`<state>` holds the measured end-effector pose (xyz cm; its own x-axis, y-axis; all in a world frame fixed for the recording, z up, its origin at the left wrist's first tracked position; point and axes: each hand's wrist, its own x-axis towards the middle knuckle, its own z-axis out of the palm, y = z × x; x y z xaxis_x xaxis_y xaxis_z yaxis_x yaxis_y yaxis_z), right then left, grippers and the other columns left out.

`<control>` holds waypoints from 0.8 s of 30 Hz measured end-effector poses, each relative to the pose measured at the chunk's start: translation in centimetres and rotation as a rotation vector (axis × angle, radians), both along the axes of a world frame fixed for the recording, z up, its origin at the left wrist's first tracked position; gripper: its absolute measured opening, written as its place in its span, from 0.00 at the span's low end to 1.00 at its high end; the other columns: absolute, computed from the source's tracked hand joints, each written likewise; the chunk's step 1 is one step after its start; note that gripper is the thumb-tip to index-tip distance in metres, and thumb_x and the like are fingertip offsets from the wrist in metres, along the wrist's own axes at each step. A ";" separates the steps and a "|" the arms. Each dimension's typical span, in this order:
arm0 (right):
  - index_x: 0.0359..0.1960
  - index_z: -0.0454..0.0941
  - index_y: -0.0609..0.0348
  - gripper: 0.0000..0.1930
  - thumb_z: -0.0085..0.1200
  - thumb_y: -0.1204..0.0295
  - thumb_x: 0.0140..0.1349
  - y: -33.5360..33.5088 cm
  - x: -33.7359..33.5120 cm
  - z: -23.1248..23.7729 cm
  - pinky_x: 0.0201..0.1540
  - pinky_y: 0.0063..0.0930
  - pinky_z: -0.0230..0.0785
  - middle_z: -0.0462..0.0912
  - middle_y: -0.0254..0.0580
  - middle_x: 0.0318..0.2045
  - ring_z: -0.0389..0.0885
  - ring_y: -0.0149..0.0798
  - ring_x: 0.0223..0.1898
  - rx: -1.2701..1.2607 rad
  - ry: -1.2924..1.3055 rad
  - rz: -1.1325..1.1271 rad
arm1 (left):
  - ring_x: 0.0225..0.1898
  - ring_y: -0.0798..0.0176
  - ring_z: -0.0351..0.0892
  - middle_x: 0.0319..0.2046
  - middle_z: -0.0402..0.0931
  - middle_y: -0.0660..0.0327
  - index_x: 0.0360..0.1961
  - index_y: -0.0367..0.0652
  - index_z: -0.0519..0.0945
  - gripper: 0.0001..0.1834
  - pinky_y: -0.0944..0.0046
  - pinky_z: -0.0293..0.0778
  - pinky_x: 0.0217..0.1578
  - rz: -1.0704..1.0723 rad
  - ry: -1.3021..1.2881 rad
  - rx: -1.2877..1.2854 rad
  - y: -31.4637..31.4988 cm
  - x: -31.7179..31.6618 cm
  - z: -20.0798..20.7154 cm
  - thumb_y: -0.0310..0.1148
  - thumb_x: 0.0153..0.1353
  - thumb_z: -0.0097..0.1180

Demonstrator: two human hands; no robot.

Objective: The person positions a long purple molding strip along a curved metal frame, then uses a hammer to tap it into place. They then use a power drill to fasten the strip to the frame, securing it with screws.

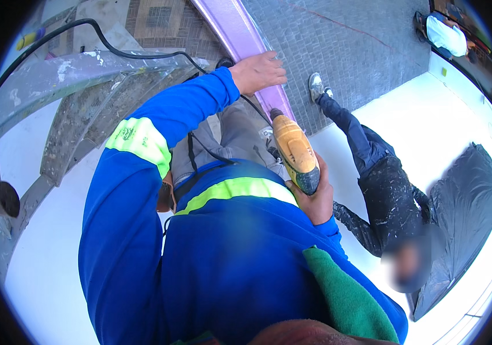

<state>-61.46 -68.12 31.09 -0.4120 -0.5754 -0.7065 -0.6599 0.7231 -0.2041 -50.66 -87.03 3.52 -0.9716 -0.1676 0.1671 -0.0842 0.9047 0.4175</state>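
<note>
While the left hand [257, 72] lies flat on the purple profile [240, 34], the right hand [315, 198] grips a yellow drill [295, 152] whose bit, apparently beside that hand, could slip onto it.

Our left hand [259, 71] flat on long beam [240, 40], far ahead of us. Our right hand [315, 198] nearer, gripping drill [295, 152]; drill nose touching beam just below left hand. Cable [108, 46] runs left of beam, over ladder [62, 115]. Co-worker [381, 190] right of drill, below us; sheet [467, 213] right of co-worker.
</note>
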 end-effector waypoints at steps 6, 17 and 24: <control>0.69 0.63 0.54 0.44 0.74 0.78 0.50 0.3 0.9 -0.1 0.60 0.37 0.74 0.85 0.53 0.52 0.83 0.46 0.58 -0.056 0.045 0.064 | 0.53 0.66 0.74 0.40 0.75 0.71 0.47 0.56 0.77 0.19 0.57 0.65 0.62 -0.004 0.007 -0.006 0.2 -0.3 -0.4 0.34 0.54 0.65; 0.70 0.61 0.52 0.46 0.76 0.74 0.50 0.3 1.5 -0.2 0.56 0.41 0.77 0.86 0.56 0.51 0.84 0.54 0.55 -0.036 0.087 0.087 | 0.55 0.65 0.74 0.41 0.75 0.70 0.47 0.56 0.77 0.15 0.56 0.65 0.61 0.014 0.018 0.004 0.3 -0.3 -0.6 0.32 0.58 0.61; 0.70 0.61 0.51 0.46 0.76 0.74 0.49 0.5 1.2 -0.4 0.56 0.40 0.77 0.86 0.55 0.50 0.84 0.54 0.55 -0.050 0.097 0.117 | 0.56 0.65 0.74 0.41 0.75 0.71 0.47 0.56 0.76 0.16 0.56 0.65 0.62 0.020 0.029 0.005 0.3 -0.2 -0.6 0.32 0.57 0.61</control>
